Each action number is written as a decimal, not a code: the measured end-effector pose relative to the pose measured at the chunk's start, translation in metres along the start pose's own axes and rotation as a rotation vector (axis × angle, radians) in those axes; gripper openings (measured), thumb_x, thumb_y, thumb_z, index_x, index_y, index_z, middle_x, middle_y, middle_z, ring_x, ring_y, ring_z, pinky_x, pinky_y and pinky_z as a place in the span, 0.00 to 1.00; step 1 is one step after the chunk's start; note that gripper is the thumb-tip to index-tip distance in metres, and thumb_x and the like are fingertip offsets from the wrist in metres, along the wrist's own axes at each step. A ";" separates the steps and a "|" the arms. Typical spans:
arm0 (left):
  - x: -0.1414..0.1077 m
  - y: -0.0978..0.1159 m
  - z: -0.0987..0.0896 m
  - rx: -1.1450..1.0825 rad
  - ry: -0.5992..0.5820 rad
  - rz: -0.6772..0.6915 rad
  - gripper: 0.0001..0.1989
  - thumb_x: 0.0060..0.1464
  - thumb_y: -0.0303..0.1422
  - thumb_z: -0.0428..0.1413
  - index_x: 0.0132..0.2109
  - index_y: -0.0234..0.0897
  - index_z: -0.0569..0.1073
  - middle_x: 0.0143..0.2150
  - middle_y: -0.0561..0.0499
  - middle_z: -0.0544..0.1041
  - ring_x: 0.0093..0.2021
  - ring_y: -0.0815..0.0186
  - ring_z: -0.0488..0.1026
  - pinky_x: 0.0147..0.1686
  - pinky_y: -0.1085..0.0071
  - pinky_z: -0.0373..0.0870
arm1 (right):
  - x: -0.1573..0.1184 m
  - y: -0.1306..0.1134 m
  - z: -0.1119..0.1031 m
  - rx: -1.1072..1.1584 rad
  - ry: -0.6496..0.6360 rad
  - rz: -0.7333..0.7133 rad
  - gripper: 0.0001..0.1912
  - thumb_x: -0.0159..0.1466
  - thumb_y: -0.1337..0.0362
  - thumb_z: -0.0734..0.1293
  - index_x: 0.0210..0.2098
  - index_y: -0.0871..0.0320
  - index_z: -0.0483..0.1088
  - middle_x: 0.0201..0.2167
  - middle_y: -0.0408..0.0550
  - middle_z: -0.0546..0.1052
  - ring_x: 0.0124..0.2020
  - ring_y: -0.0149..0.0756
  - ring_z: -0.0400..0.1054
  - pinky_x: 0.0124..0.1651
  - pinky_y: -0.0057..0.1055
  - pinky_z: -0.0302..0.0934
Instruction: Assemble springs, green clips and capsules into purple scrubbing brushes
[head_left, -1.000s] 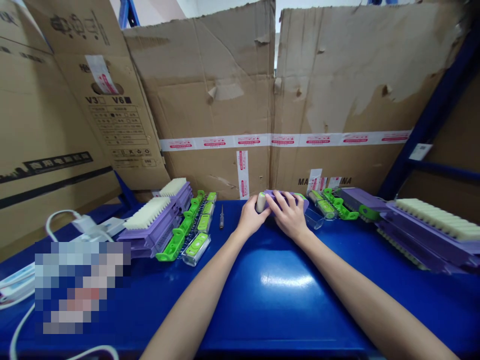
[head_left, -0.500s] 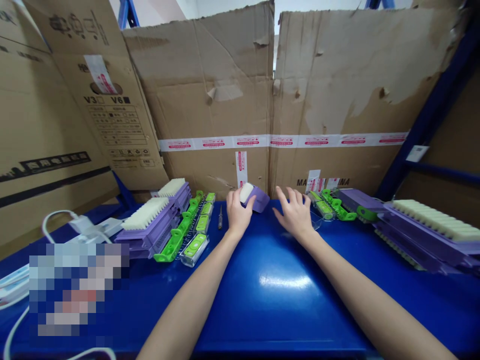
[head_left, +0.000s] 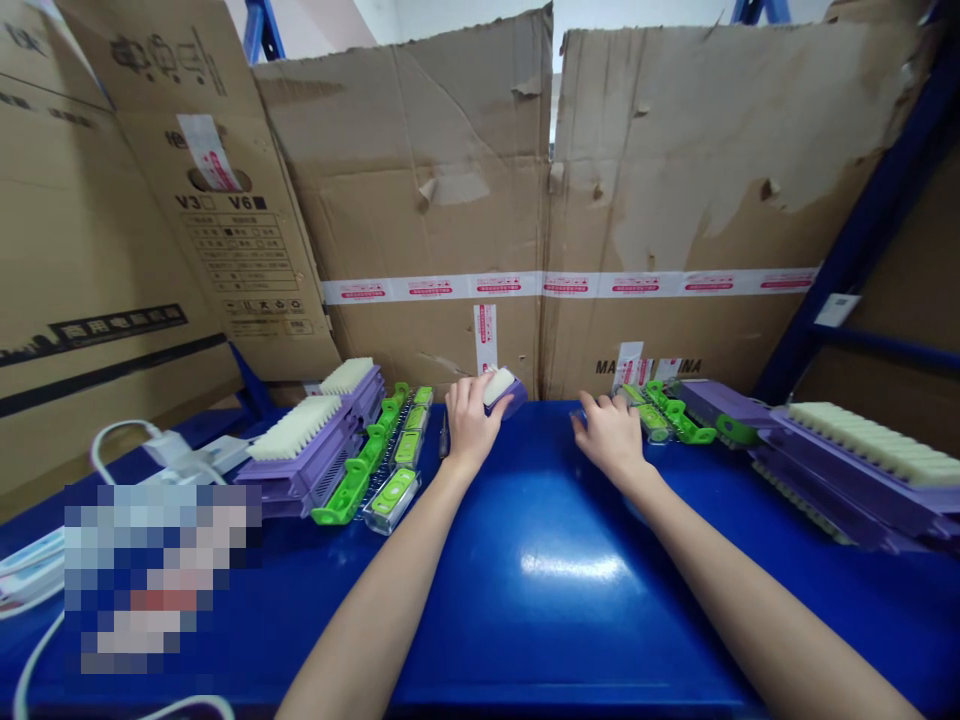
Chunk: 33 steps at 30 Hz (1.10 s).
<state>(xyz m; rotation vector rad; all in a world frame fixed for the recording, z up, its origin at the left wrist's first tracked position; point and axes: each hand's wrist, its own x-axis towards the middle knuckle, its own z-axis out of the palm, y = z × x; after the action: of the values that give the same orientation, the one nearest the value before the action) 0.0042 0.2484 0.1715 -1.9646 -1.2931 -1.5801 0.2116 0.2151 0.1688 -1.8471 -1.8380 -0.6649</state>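
A small purple part point(head_left: 511, 390) with a pale pad is at the far side of a blue bench point(head_left: 510, 590), tilted, in front of cardboard point(head_left: 420, 220). The left hand point(head_left: 471, 422) grips it, fingers and thumb closed around its near end. A screwdriver point(head_left: 444, 440) lies just beside that hand. To the right, the right hand point(head_left: 611, 435) bends its fingers by something clear; whether they pinch it, I cannot tell. Green strips and purple brush units point(head_left: 847, 480) flank both hands, well out to the sides.
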 end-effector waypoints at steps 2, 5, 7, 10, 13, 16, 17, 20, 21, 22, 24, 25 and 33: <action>0.000 0.003 0.000 -0.047 -0.020 0.014 0.18 0.53 0.42 0.56 0.49 0.40 0.70 0.42 0.44 0.72 0.43 0.57 0.66 0.46 0.64 0.59 | 0.001 -0.005 0.000 0.110 0.069 -0.021 0.20 0.63 0.59 0.58 0.52 0.58 0.66 0.35 0.57 0.72 0.38 0.45 0.65 0.37 0.36 0.56; 0.001 0.010 0.000 -0.169 -0.014 -0.029 0.19 0.52 0.40 0.57 0.50 0.41 0.69 0.44 0.45 0.72 0.46 0.58 0.66 0.48 0.63 0.59 | 0.002 -0.011 0.001 0.361 0.124 0.013 0.22 0.63 0.57 0.58 0.55 0.55 0.66 0.35 0.53 0.70 0.32 0.38 0.66 0.34 0.32 0.59; 0.003 0.015 0.000 -0.280 0.027 -0.130 0.21 0.50 0.39 0.59 0.51 0.41 0.68 0.45 0.45 0.72 0.47 0.58 0.66 0.49 0.64 0.60 | 0.002 -0.013 0.001 0.550 0.152 0.063 0.22 0.62 0.55 0.59 0.53 0.56 0.67 0.34 0.51 0.69 0.27 0.34 0.65 0.34 0.32 0.61; 0.010 0.019 -0.001 -0.466 0.094 -0.351 0.24 0.47 0.40 0.61 0.52 0.42 0.67 0.44 0.47 0.72 0.44 0.61 0.69 0.46 0.66 0.63 | 0.004 -0.014 0.001 0.756 0.172 0.142 0.22 0.60 0.54 0.62 0.49 0.59 0.70 0.34 0.50 0.69 0.25 0.32 0.65 0.35 0.33 0.63; 0.015 0.016 -0.002 -0.611 0.146 -0.504 0.25 0.45 0.39 0.62 0.51 0.41 0.66 0.40 0.49 0.73 0.38 0.65 0.71 0.41 0.70 0.65 | 0.006 -0.011 0.000 0.842 0.161 0.237 0.25 0.58 0.54 0.63 0.51 0.60 0.69 0.34 0.51 0.70 0.27 0.34 0.67 0.38 0.35 0.63; 0.018 0.007 -0.001 -0.706 0.179 -0.554 0.23 0.44 0.39 0.62 0.47 0.38 0.67 0.38 0.48 0.74 0.37 0.66 0.72 0.38 0.72 0.66 | 0.008 -0.006 0.001 0.935 0.113 0.345 0.29 0.57 0.54 0.62 0.55 0.60 0.65 0.31 0.48 0.71 0.27 0.36 0.67 0.39 0.37 0.62; 0.019 0.004 0.000 -0.742 0.182 -0.567 0.22 0.44 0.38 0.62 0.46 0.37 0.67 0.38 0.48 0.74 0.37 0.66 0.72 0.37 0.73 0.66 | 0.009 -0.005 0.002 0.998 0.084 0.382 0.28 0.57 0.54 0.62 0.55 0.60 0.65 0.29 0.47 0.71 0.27 0.36 0.67 0.38 0.37 0.62; 0.017 0.001 0.003 -0.861 0.159 -0.618 0.21 0.42 0.38 0.62 0.43 0.35 0.67 0.36 0.47 0.76 0.35 0.66 0.73 0.36 0.73 0.66 | 0.011 -0.005 0.003 1.321 -0.003 0.533 0.24 0.55 0.55 0.63 0.49 0.58 0.66 0.24 0.43 0.69 0.26 0.37 0.69 0.34 0.35 0.64; 0.017 0.001 0.005 -0.896 0.146 -0.641 0.22 0.41 0.38 0.63 0.43 0.35 0.67 0.35 0.48 0.76 0.35 0.66 0.73 0.36 0.73 0.66 | 0.011 -0.006 0.003 1.441 -0.020 0.599 0.22 0.54 0.55 0.64 0.46 0.57 0.66 0.23 0.41 0.68 0.26 0.36 0.69 0.33 0.34 0.64; 0.016 0.003 0.006 -0.927 0.131 -0.663 0.22 0.40 0.38 0.64 0.42 0.34 0.67 0.34 0.48 0.76 0.34 0.66 0.73 0.35 0.73 0.67 | 0.011 -0.007 0.003 1.551 -0.034 0.667 0.19 0.53 0.56 0.64 0.43 0.56 0.65 0.22 0.39 0.67 0.26 0.36 0.70 0.33 0.33 0.64; 0.013 0.006 0.010 -0.980 0.099 -0.704 0.23 0.39 0.38 0.64 0.41 0.34 0.68 0.34 0.47 0.77 0.33 0.66 0.74 0.36 0.72 0.67 | 0.010 -0.011 0.004 1.695 -0.066 0.796 0.16 0.52 0.57 0.65 0.39 0.54 0.62 0.21 0.36 0.65 0.25 0.33 0.69 0.31 0.30 0.64; 0.011 0.008 0.012 -1.007 0.082 -0.724 0.23 0.38 0.38 0.65 0.41 0.33 0.68 0.34 0.47 0.77 0.34 0.66 0.74 0.36 0.72 0.67 | 0.010 -0.014 0.006 1.722 -0.086 0.845 0.16 0.51 0.57 0.65 0.37 0.54 0.61 0.21 0.35 0.65 0.23 0.31 0.68 0.28 0.28 0.62; -0.005 0.010 0.031 -1.099 0.074 -1.048 0.21 0.37 0.41 0.65 0.36 0.32 0.72 0.38 0.44 0.77 0.41 0.62 0.74 0.42 0.69 0.68 | 0.000 -0.021 0.037 1.486 0.011 0.721 0.17 0.53 0.53 0.64 0.39 0.54 0.62 0.23 0.39 0.68 0.21 0.31 0.63 0.21 0.27 0.58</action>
<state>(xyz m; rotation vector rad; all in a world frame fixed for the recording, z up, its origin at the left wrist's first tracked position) 0.0311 0.2624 0.1597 -1.6000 -1.7531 -3.3862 0.1919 0.2378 0.1393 -1.1648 -0.8886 0.7779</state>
